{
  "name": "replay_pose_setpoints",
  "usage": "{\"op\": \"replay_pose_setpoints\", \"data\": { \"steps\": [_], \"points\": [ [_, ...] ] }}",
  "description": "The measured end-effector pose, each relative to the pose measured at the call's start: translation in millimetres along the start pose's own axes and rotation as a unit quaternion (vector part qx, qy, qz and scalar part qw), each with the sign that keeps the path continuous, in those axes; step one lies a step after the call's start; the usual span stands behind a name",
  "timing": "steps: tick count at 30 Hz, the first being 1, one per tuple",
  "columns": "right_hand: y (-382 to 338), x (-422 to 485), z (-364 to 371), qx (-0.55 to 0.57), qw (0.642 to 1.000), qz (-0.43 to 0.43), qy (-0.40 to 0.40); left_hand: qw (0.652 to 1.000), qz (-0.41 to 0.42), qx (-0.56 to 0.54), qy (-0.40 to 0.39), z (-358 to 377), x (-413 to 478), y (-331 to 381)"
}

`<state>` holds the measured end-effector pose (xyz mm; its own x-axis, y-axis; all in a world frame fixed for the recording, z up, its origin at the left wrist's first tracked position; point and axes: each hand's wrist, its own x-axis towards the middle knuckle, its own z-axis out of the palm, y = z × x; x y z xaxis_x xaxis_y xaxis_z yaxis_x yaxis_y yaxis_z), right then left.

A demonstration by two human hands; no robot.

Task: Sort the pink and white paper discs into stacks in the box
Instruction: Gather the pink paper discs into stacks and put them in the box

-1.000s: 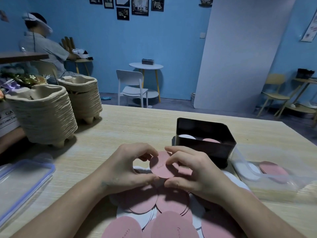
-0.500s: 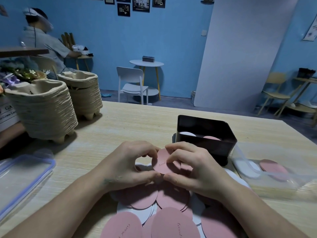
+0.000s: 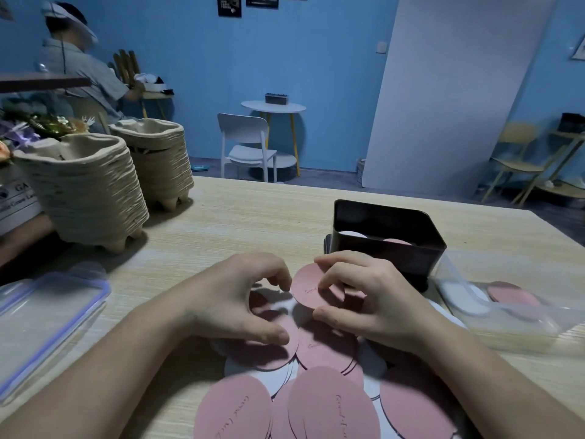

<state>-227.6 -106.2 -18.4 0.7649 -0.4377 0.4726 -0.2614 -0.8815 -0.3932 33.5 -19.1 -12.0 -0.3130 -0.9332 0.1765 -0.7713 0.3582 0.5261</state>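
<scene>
The right hand [image 3: 373, 299] pinches a pink disc [image 3: 308, 288] by its right edge, thumb under the near rim and fingertips over the far rim, and holds it tilted just above the loose pile of discs [image 3: 323, 350] on the table [image 3: 253, 223]. The left hand [image 3: 234, 296] holds nothing that can be seen: its fingers are loosely curled, the forefinger tip is right at the disc's left edge, though whether it touches cannot be told, and the thumb rests on a pink disc in the pile. The black box [image 3: 380, 258] stands just beyond the right hand, with a white stack [image 3: 351, 233] in its left part and a pink stack [image 3: 395, 241] in its right part; how high either stack is cannot be seen over the near wall. The step in hand looks like freeing one pink disc from the pile and carrying it to the pink stack. To do it well, the person should check that only one sheet is in the pinch, since thin paper clings, and the left thumb can hold the pile down during the lift. The disc should then go over the near wall, be levelled above the right-hand stack and be let down flat, centred, so the stack stays neat and no pink lands on white. A clear bag [image 3: 506, 315] holding more discs lies to the right.
</scene>
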Motion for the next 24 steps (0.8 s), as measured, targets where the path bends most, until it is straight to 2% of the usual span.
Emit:
{"op": "replay_pose_setpoints", "data": {
  "steps": [4, 9, 13, 19, 24],
  "points": [
    [1.5, -1.4, -1.3, 0.010, 1.000, 0.009, -0.001, 0.997, -0.036, -0.008, -0.062, -7.0, -5.4, -0.4],
    [1.8, -2.8, -1.8, 0.012, 1.000, 0.006, -0.007, 0.992, -0.002, 0.049, -0.120, -7.3, -2.9, -1.4],
    [2.1, -4.0, -0.3, 0.014, 1.000, 0.009, -0.016, 0.992, -0.004, 0.054, -0.116, -6.0, -3.0, -1.4],
    [2.5, -5.5, 1.5, 0.014, 0.999, 0.019, -0.029, 0.997, -0.018, 0.043, -0.069, -4.3, -2.2, -7.0],
    [2.2, -6.3, 0.5, 0.015, 0.999, 0.030, -0.027, 0.994, -0.028, 0.050, -0.095, -6.8, -2.4, -8.0]
  ]
}}
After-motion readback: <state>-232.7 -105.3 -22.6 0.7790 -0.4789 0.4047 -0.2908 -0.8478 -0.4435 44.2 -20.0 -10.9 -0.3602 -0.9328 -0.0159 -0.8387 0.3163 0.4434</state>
